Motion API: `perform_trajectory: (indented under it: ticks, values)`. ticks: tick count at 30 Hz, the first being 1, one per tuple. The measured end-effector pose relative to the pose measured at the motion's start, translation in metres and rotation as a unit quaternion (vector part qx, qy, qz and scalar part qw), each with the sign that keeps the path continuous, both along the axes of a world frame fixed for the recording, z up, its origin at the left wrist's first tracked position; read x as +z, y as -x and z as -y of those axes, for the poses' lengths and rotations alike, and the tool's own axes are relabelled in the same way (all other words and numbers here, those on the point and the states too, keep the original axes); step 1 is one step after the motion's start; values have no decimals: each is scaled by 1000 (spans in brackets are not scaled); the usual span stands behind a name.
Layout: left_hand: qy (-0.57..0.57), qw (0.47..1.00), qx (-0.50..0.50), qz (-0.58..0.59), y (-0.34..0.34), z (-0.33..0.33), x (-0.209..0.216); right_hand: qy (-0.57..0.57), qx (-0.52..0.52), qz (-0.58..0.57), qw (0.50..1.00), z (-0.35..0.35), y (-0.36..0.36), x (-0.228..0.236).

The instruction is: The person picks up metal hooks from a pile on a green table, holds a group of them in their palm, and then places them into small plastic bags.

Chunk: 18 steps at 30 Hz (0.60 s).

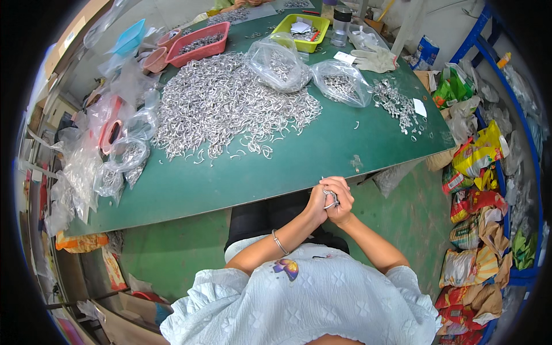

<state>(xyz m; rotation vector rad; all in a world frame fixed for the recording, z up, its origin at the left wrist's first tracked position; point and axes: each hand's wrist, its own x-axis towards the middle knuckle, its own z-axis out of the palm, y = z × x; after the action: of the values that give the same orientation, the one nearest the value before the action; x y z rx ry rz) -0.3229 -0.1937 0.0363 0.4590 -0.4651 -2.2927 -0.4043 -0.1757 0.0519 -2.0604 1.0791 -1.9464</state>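
My left hand (316, 201) and my right hand (341, 201) are pressed together just off the table's front edge. Both are closed. Between them a few small curved silvery metal pieces (330, 199) stick out; how many are inside, the fingers hide. Across the green table (276, 167), beyond my hands, spreads a large heap of similar curved metal pieces (224, 103). A silvery bangle (279, 242) circles my left wrist.
Clear bags of metal parts (342, 83) stand behind the heap, near a yellow-green basket (300, 29), a red tray (198, 46) and a lidded jar (341, 27). White gloves (374, 59) and loose rings (397, 106) lie right. Plastic bags (80, 167) crowd the left; a blue rack (532, 172) stands right.
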Motion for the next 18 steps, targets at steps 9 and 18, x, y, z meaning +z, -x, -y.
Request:
perform_trajectory:
  ticks: [9,18]
  values:
    - [23,997,66,43,-15,28,56,118,27,-34,992,52,-7,24]
    - [-78,921,41,-379,-37,209,105,171,77,24,982,200,-58,133]
